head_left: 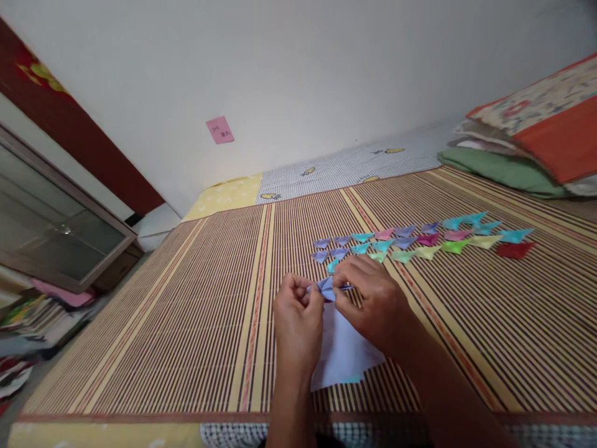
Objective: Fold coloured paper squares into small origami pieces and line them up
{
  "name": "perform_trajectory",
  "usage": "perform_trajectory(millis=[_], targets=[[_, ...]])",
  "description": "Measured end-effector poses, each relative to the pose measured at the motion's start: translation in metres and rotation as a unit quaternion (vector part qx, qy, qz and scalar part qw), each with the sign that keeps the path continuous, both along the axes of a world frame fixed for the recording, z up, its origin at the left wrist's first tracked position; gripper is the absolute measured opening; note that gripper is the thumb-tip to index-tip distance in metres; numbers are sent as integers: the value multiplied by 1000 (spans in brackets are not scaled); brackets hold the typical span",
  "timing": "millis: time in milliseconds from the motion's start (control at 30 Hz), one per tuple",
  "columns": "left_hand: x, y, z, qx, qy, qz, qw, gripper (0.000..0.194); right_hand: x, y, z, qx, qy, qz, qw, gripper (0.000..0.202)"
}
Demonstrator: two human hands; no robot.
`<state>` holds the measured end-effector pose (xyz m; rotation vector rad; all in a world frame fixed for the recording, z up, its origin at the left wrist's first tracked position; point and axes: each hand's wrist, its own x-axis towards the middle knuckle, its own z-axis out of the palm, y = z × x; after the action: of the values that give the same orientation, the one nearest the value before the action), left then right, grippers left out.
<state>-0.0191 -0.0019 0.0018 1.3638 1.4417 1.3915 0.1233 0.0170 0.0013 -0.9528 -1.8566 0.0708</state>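
The striped mat (196,323) shows its near, left and far edges; its right edge runs out of view. From the left hand (298,317) a broad stretch of stripes reaches to the left edge, so there is plenty of room on that side. Ahead and to the right it is tighter: rows of folded paper pieces (428,239) stretch from just beyond the hands towards the right, ending near a red piece (515,250). A green folded cloth (504,171) and an orange cushion (564,143) are piled at the far right. Both forearms cross the near edge.

The purple folded paper (326,288) is held above the mat, right of the mid-point of the near edge and back from it. Each grip is narrow: the left thumb and fingers pinch one end of it, and the right hand (373,298) pinches the other (the exact fingertip contact is too small to make out). Below the hands lies a white sheet (345,348), its near corner close to the mat's near edge, with a teal scrap (352,379) at its near side.
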Motion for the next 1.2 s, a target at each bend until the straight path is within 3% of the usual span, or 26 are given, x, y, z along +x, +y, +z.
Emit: perform_trajectory(millis=[300,567,733,967,1200], targets=[[1,-2,4,5,-47,-51,998,4,1,2,-1,-4,13,0,1000,18],[-1,-1,5,15,-54,-71,996,14,2,1,0,-15,19,8,1000,18],[-1,-2,5,25,2,-87,996,22,1,0,2,-17,10,12,1000,20],[2,-3,4,26,69,-94,993,18,2,-1,0,-30,16,27,999,18],[2,-3,6,106,157,-83,978,25,1,1,-2,-37,45,33,998,18]])
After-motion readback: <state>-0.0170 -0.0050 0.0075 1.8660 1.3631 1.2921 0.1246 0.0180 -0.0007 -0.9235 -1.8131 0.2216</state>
